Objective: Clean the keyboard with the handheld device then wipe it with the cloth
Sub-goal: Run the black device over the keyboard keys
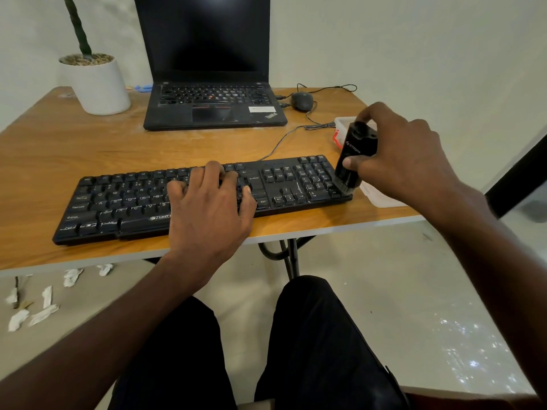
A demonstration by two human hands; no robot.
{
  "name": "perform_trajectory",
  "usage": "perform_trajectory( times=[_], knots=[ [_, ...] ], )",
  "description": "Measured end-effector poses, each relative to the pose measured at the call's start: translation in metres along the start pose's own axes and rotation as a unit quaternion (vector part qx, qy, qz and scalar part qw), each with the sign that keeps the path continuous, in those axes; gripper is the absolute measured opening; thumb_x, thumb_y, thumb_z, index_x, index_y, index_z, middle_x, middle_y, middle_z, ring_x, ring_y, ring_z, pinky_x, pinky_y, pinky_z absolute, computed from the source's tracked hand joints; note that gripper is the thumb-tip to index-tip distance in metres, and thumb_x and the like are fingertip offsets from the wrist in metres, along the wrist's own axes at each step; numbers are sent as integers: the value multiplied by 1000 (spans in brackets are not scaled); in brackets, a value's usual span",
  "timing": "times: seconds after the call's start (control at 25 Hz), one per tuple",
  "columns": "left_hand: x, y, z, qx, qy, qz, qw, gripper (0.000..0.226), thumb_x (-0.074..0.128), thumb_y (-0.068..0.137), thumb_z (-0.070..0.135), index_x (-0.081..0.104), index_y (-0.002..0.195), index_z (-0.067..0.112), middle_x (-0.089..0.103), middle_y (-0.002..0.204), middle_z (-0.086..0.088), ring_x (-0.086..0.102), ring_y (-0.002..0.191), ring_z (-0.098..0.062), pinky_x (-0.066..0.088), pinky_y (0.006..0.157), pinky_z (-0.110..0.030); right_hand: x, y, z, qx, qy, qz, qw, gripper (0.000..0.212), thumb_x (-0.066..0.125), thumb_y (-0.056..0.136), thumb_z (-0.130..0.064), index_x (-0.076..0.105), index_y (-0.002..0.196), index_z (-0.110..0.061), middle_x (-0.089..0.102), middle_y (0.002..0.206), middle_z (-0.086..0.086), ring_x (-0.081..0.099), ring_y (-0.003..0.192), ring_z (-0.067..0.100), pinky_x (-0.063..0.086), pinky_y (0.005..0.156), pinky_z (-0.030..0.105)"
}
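Note:
A black wired keyboard (pixel 124 199) lies along the front edge of the wooden table (pixel 74 146). My left hand (pixel 211 202) rests flat on its middle keys, fingers spread. My right hand (pixel 405 155) grips a black cylindrical handheld device (pixel 353 156), held upright with its brush end down on the keyboard's right edge beside the number pad. No cloth is clearly in view.
A closed-down black laptop (pixel 213 108) stands open behind the keyboard, with a mouse (pixel 302 101) and cables to its right. A white plant pot (pixel 97 84) sits back left. A clear plastic container (pixel 376 196) lies behind my right hand. Paper scraps (pixel 44 303) litter the floor.

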State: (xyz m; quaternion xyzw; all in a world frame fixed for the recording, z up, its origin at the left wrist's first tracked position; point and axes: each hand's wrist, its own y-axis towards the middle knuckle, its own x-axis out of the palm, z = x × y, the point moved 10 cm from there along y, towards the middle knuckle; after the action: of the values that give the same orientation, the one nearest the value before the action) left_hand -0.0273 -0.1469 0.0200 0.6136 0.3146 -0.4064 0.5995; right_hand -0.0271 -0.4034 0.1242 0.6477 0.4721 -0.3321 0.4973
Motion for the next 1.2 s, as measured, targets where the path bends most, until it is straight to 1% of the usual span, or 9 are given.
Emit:
perform_trajectory(
  times=[0.16, 0.24, 0.32, 0.48, 0.6, 0.8, 0.96, 1.04, 1.2],
  knots=[
    [-1, 0, 0, -2, 0, 4, 1000, 55, 31, 103, 49, 66, 126, 13, 54, 122, -6, 51, 111, -26, 36, 91, -49, 4, 0, 7, 11, -62, -63, 996, 54, 80, 82, -30, 54, 130, -31, 67, 117, 12, 45, 95, 26, 32, 76, 34],
    [0, -1, -1, -1, 0, 5, 1000, 55, 31, 103, 49, 66, 127, 14, 54, 122, -6, 51, 111, -26, 36, 91, -48, -6, 1, 11, 21, -60, -21, 998, 54, 78, 82, -27, 53, 129, -29, 66, 117, 16, 52, 96, 33, 33, 75, 35],
    [0, 0, -1, 2, -1, 6, 1000, 55, 31, 103, 49, 66, 127, 14, 55, 122, -6, 51, 111, -26, 36, 92, -48, -6, -1, -1, -13, -6, 22, 1000, 55, 77, 84, -27, 50, 131, -32, 68, 118, 13, 54, 93, 29, 33, 75, 32],
    [0, -1, -1, 3, 5, 11, 1000, 54, 29, 104, 49, 65, 126, 15, 55, 122, -5, 51, 110, -24, 36, 90, -46, 12, -2, -1, -22, -35, 0, 999, 57, 73, 88, -19, 50, 137, -36, 68, 122, 10, 61, 101, 34, 35, 73, 31],
    [-1, -1, -2, 5, 1, 15, 1000, 52, 30, 104, 49, 65, 126, 16, 55, 123, -4, 50, 110, -24, 36, 90, -46, 4, -2, 10, 3, -48, 34, 998, 55, 70, 89, -17, 46, 135, -36, 68, 115, 15, 61, 93, 40, 45, 70, 37],
    [-3, -3, -4, 5, -12, 27, 1000, 50, 30, 105, 51, 63, 127, 20, 56, 124, -1, 52, 110, -22, 36, 91, -44, 10, -10, -24, -66, 170, 79, 980, 65, 62, 98, -6, 39, 148, -41, 61, 118, -8, 61, 97, 13, 48, 69, 18],
    [-39, -3, -15, 17, -101, 97, 990, 40, 41, 105, 45, 65, 122, 18, 59, 125, -2, 54, 115, -22, 36, 93, -41, 28, -17, -40, -89, 297, 42, 950, 70, 54, 102, -1, 41, 145, -55, 59, 120, -11, 68, 101, 6, 60, 76, 22],
    [-65, -5, -41, 42, -126, 127, 983, 37, 44, 105, 42, 66, 122, 18, 62, 123, -3, 55, 115, -20, 34, 96, -37, 41, -14, -47, -54, 411, -7, 910, 66, 54, 102, 0, 50, 139, -54, 61, 122, -8, 70, 105, 10, 63, 79, 29],
    [-87, -18, -148, 37, -120, 113, 986, 43, 43, 106, 46, 64, 128, 17, 63, 128, -4, 58, 120, -22, 39, 98, -39, 89, -1, -89, 64, 655, -182, 731, 58, 58, 99, 0, 58, 137, -43, 65, 131, 9, 75, 106, 28, 63, 85, 40]
  ],
)
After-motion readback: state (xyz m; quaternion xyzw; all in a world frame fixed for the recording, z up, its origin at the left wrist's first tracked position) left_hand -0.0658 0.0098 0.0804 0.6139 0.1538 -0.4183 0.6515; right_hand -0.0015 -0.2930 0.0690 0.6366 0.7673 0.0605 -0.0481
